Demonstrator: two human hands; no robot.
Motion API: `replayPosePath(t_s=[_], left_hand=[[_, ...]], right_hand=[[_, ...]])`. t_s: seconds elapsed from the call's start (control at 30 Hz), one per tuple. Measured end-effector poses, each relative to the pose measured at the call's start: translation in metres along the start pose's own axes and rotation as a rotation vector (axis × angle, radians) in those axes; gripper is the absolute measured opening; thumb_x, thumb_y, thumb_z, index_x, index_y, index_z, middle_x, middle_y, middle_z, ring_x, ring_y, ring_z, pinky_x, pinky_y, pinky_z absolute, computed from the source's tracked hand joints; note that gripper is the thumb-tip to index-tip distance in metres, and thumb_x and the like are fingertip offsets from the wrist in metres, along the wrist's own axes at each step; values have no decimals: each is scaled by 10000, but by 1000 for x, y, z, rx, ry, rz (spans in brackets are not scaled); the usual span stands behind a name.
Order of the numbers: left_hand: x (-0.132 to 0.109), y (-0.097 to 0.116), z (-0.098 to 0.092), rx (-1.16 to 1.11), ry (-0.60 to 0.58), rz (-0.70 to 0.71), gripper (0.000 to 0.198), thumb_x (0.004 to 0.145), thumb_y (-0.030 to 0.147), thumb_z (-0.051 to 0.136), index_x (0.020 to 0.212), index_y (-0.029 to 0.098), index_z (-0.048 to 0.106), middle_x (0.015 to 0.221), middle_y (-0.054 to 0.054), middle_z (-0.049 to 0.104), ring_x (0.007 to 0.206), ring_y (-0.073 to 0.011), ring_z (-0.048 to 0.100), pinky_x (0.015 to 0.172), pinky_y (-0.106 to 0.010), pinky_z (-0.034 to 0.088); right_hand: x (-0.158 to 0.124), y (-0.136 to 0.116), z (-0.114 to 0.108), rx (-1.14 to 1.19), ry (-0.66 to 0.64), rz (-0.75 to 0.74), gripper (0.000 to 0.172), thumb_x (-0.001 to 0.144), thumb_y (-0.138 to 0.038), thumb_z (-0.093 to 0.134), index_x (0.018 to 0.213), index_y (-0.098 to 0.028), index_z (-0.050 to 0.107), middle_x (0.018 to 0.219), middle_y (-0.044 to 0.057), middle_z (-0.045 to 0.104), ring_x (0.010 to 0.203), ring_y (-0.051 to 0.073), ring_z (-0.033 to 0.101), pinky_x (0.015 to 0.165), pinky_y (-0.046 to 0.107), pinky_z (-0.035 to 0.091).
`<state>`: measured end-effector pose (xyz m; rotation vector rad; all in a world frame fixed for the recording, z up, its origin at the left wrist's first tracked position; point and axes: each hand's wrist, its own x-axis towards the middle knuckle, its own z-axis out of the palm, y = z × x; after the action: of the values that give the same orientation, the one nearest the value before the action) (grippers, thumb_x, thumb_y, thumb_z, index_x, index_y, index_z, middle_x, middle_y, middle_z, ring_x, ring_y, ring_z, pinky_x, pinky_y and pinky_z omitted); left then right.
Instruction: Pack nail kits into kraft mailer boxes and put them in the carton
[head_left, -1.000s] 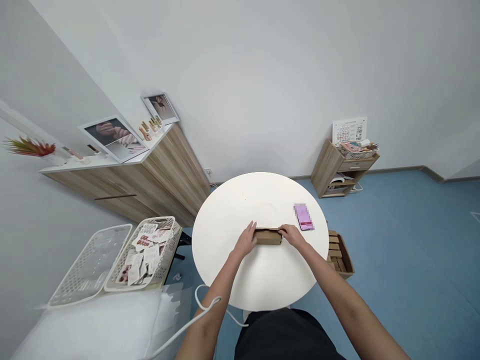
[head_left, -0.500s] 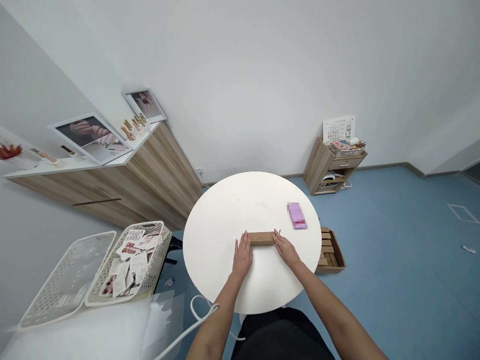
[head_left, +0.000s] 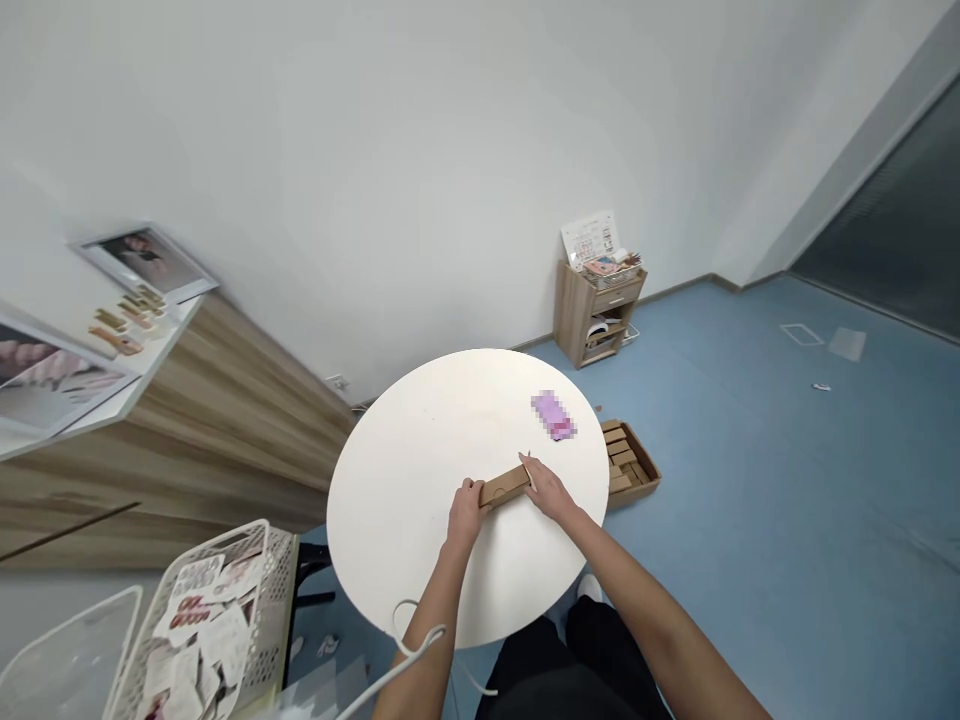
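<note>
A narrow brown cardboard box (head_left: 504,487) is between my hands over the round white table (head_left: 397,480), its right end angled away from me. My left hand (head_left: 466,512) is closed round the left end, fingers curled at its far edge. At the right end, my right hand (head_left: 547,488) grips with its fingers along the end face. A small thin dark point shows by the right fingertips, too small to name. Further back on the table lies a pixelated purple item (head_left: 553,413), touched by neither hand.
Right of the table, a carton (head_left: 646,482) on the floor holds several brown boxes. At left stand a white basket (head_left: 274,580) of packets and a wood-grain cabinet (head_left: 247,430). A white cable (head_left: 390,685) crosses near my left forearm. A small cabinet (head_left: 571,315) stands by the wall.
The view has turned to the right. My left hand has gone from lying flat beside the box to curling round its end, and the box has swung from level to slanted.
</note>
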<state>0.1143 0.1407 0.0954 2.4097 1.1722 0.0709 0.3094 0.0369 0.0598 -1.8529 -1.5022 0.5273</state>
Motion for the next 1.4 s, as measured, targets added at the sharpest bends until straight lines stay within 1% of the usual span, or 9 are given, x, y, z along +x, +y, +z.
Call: replayPosePath(t_s=[0.17,0.37,0.47,0.63,0.8,0.97,1.1,1.23,1.4], left_hand=[[-1,28,-8,-356,-21,166,334,765,173,618,1089,242,576,1045,-31,545,942,-203,579,828,-329,482],[16,113,15,-558,-81,311,339,753,218,658,1086,242,599,1061,-48,540,980,-214,564,868,-357,489],[26,168,54,-638,-145,336,360,759,286,699,1105,243,610,1069,-58,549,1001,-221,563,874,-369,503],[41,268,147,-741,-143,337,386,782,346,685,1146,255,597,1140,-71,565,1095,-245,560,939,-409,489],[54,332,248,-577,-126,112,520,840,318,515,1351,237,461,1390,-113,475,1310,-270,449,1074,-445,390],[69,330,335,-360,-363,-174,660,794,338,489,1419,141,409,1553,-119,329,1421,-276,322,1168,-404,271],[96,316,397,-223,-497,-280,751,775,304,492,1477,97,321,1591,-114,229,1464,-239,218,1193,-348,200],[135,309,458,-59,-555,-273,785,791,256,474,1507,54,226,1606,-143,119,1485,-271,88,1196,-435,166],[186,292,524,48,-556,-198,802,795,220,488,1532,151,180,1615,-114,76,1486,-291,29,1190,-520,110]], right_hand=[[-17,17,-54,231,-11,148,636,742,-154,634,1361,-244,518,1346,86,578,1242,247,527,1065,433,409],[-69,67,-153,459,-9,186,537,721,-271,711,1246,-239,602,1247,80,624,1161,252,569,980,428,473],[-105,102,-207,500,-25,202,532,738,-297,707,1252,-231,585,1238,87,614,1120,243,589,944,394,502],[-151,179,-289,466,-70,316,478,748,-287,680,1211,-238,571,1248,76,591,1008,208,625,826,334,550],[-162,283,-335,253,-104,352,415,717,-170,643,1124,-238,601,1141,47,607,999,197,608,850,324,517],[-149,383,-314,-111,-148,398,485,703,-26,527,1132,-249,564,1130,32,571,999,175,587,848,275,452],[-128,452,-253,-253,-223,458,544,713,43,463,1172,-242,527,1183,38,534,951,150,596,791,234,420],[-105,511,-186,-332,-247,516,535,753,58,412,1197,-222,515,1210,64,516,907,155,608,751,242,416],[-81,577,-121,-348,-275,564,540,739,59,434,1196,-218,515,1234,88,500,922,169,614,756,254,429]])
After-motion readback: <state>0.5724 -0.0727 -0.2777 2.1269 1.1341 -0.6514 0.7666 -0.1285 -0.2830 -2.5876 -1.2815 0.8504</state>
